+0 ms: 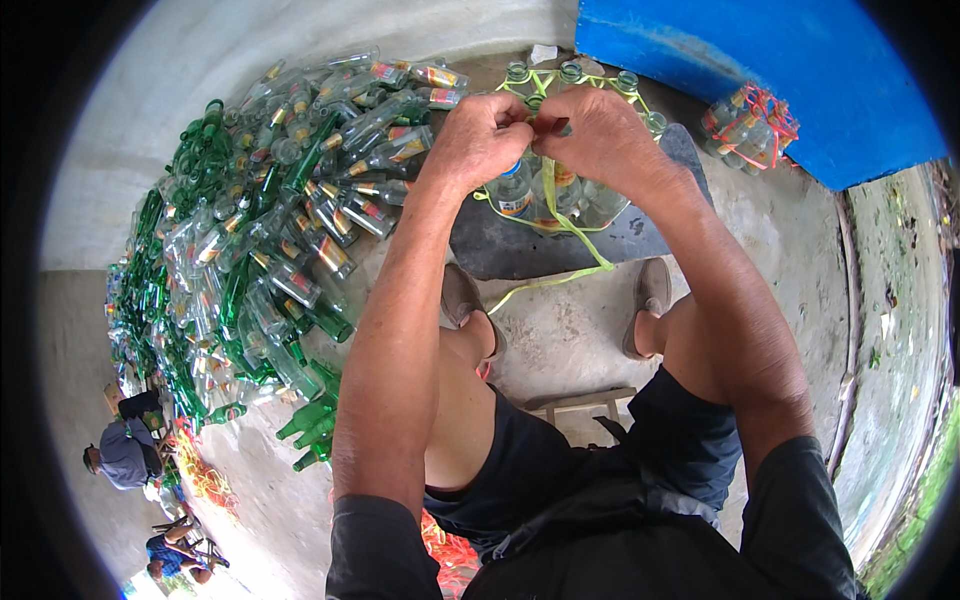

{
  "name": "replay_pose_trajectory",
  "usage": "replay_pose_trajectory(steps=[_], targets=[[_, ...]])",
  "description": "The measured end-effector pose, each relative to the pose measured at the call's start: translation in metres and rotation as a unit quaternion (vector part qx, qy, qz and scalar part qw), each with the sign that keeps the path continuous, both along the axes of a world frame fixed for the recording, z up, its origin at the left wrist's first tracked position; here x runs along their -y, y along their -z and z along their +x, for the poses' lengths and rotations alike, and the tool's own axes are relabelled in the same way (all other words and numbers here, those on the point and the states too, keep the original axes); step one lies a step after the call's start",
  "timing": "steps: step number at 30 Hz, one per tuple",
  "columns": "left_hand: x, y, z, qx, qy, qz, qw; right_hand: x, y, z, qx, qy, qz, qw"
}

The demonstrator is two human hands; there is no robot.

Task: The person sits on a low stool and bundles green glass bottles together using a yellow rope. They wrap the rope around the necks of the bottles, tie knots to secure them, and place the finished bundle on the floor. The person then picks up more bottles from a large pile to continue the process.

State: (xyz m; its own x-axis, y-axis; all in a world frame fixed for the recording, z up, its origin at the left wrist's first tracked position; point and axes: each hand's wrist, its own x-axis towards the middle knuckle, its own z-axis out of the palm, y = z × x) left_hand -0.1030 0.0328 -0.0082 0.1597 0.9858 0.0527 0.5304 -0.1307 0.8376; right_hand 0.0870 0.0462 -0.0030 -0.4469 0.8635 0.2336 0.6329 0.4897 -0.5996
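Note:
Before me, a group of upright clear glass bottles (514, 196) stands on a dark flat board (510, 251). Yellow-green plastic strapping (551, 187) runs around the bottles and across their necks. My left hand (484, 139) and my right hand (592, 127) meet over the middle of the group, fingertips pinched together on the strapping. The exact spot between the fingers is partly hidden. A loose end of strapping hangs over the board's near edge towards the floor. One bottle near my left hand has a blue cap and a label.
A large heap of clear and green glass bottles (330, 180) lies at the left. A bundle tied with red strapping (750, 127) stands by a blue panel (720, 52). Red strapping (450, 555) lies on the floor beside me. Other people (127, 454) sit at the far lower left.

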Motion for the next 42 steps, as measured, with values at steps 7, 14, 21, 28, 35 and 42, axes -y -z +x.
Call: replay_pose_trajectory(steps=[7,14,21,28,35,42], targets=[[-0.006,0.006,-0.002,-0.006,0.008,0.012,1.0,0.002,0.003,-0.001,0.055,0.011,0.063,0.996],[-0.012,0.018,-0.006,0.027,-0.001,0.003,1.0,0.002,0.005,-0.006,0.081,0.021,0.056,0.995],[-0.015,0.018,-0.006,0.016,0.004,0.003,1.0,0.006,0.01,-0.013,0.112,0.046,0.109,0.987],[-0.011,0.013,-0.004,-0.018,0.012,0.016,1.0,0.007,0.013,-0.015,0.025,0.048,0.103,0.993],[-0.009,0.009,-0.009,-0.048,0.036,0.031,0.998,0.019,0.014,-0.014,-0.072,-0.01,0.136,0.988],[-0.013,0.018,-0.013,-0.005,0.074,0.022,0.997,0.068,-0.001,-0.014,-0.109,-0.05,0.092,0.989]])
